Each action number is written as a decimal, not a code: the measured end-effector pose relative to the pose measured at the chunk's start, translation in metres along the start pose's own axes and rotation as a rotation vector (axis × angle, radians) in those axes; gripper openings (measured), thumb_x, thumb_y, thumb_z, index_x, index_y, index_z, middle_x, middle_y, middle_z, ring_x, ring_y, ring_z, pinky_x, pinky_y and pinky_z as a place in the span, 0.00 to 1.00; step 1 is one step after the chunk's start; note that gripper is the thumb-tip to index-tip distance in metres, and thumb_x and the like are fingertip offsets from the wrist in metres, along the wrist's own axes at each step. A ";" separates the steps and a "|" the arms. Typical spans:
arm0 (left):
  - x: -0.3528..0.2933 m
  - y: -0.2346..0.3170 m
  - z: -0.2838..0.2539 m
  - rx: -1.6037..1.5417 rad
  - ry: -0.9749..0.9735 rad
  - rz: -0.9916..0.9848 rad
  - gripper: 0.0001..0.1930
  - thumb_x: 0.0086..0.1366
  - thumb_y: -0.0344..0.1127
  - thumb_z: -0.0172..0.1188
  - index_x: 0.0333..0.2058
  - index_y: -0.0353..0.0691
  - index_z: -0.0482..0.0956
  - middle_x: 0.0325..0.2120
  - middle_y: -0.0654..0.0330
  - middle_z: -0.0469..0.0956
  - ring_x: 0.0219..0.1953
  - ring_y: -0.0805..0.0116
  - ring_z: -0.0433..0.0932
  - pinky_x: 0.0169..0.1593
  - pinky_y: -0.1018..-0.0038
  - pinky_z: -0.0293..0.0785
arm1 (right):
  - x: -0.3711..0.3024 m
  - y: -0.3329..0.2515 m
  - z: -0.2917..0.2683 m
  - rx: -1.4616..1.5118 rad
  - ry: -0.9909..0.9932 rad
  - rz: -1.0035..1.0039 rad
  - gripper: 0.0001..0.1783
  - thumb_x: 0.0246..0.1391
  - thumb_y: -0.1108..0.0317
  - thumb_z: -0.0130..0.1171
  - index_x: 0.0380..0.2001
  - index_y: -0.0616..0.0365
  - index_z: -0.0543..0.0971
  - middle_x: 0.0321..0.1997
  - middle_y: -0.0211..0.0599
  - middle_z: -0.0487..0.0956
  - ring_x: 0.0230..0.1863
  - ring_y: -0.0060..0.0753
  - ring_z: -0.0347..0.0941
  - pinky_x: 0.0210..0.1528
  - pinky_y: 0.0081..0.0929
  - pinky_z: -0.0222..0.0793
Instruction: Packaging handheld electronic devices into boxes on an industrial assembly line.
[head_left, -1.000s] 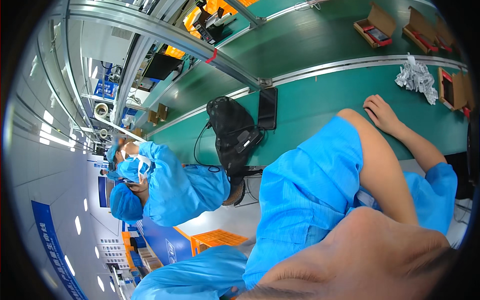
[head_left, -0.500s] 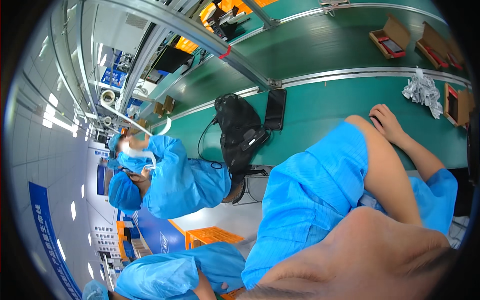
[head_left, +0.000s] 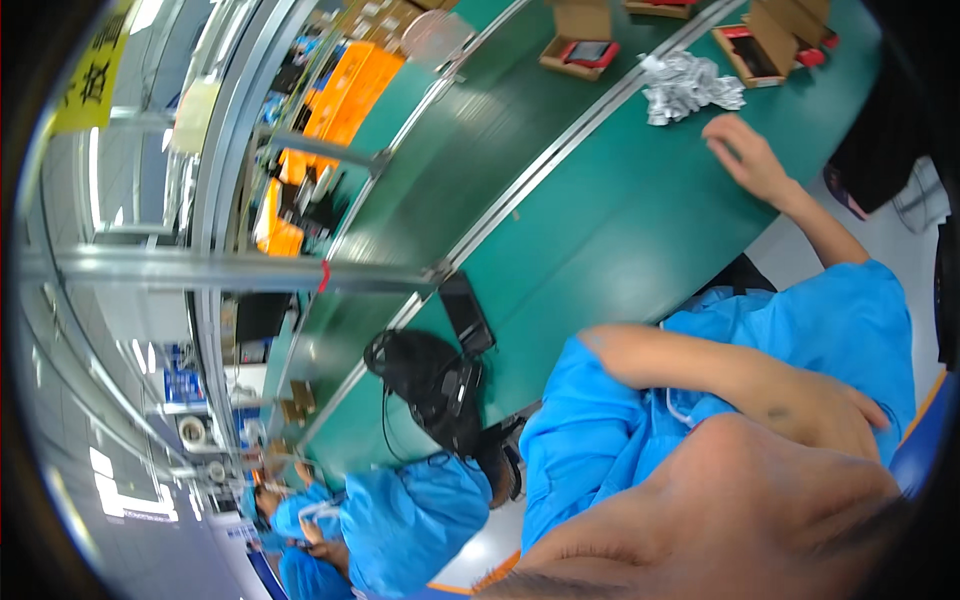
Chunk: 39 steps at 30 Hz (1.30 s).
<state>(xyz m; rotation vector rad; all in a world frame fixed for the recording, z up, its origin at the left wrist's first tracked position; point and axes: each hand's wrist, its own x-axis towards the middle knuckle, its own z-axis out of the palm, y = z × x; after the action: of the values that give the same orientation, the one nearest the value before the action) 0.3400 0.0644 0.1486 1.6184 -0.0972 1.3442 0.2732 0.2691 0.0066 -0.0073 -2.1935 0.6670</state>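
My right hand (head_left: pixel 750 160) lies flat on the green worktable (head_left: pixel 620 230), fingers spread, holding nothing. It sits just below a crumpled silvery wrapper (head_left: pixel 690 85). Its bare forearm runs back to my blue short sleeve (head_left: pixel 850 310). My left arm is bent, with the elbow (head_left: pixel 600 345) sticking out of a blue sleeve. That forearm rises toward the camera and fills the lower edge as a blurred patch of skin (head_left: pixel 740 500). I cannot make out the left hand's fingers or anything in it.
Open cardboard boxes (head_left: pixel 580 40) holding red-edged devices stand beyond the wrapper. A black flat device (head_left: pixel 465 310) and a black bag with cables (head_left: pixel 430 385) lie at the table's near edge. A co-worker in a blue smock (head_left: pixel 400 520) sits beside. Orange crates (head_left: pixel 330 90) stand beyond a metal rail.
The view has swung and tilted, so the table fills more of the picture and the co-worker slid to the lower left. My right hand stays on the table, my left arm stays raised.
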 end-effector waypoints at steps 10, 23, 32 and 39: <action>-0.163 0.047 -0.082 0.681 0.834 -0.727 0.10 0.64 0.27 0.52 0.40 0.31 0.79 0.40 0.50 0.79 0.46 0.62 0.76 0.52 0.70 0.69 | 0.021 0.162 -0.082 -0.430 0.304 0.704 0.19 0.54 0.56 0.57 0.35 0.64 0.71 0.27 0.45 0.74 0.28 0.42 0.72 0.31 0.36 0.67; -0.224 0.084 -0.102 0.509 1.535 -0.298 0.19 0.69 0.38 0.46 0.51 0.28 0.67 0.48 0.45 0.71 0.47 0.56 0.74 0.50 0.62 0.73 | 0.084 -0.042 -0.065 -0.268 0.630 0.298 0.08 0.54 0.71 0.55 0.29 0.67 0.73 0.22 0.43 0.73 0.24 0.44 0.69 0.28 0.29 0.65; -0.250 0.086 -0.102 0.629 1.678 0.053 0.23 0.70 0.41 0.42 0.59 0.36 0.58 0.59 0.54 0.58 0.59 0.65 0.62 0.58 0.67 0.65 | 0.065 -0.113 0.136 0.066 -0.077 -0.305 0.13 0.47 0.75 0.58 0.39 0.63 0.75 0.32 0.41 0.73 0.34 0.39 0.72 0.30 0.27 0.69; -0.338 0.066 -0.096 0.419 1.670 0.415 0.21 0.69 0.50 0.42 0.54 0.45 0.62 0.51 0.61 0.67 0.53 0.65 0.68 0.55 0.67 0.66 | 0.028 -0.166 0.198 0.058 -0.193 -0.539 0.19 0.39 0.76 0.59 0.40 0.60 0.75 0.34 0.37 0.75 0.37 0.38 0.73 0.26 0.27 0.74</action>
<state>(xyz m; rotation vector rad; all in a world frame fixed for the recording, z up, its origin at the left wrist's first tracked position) 0.1035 -0.0691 -0.0847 0.2956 0.9247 2.7348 0.1479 0.0415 0.0006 0.6789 -2.2145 0.4337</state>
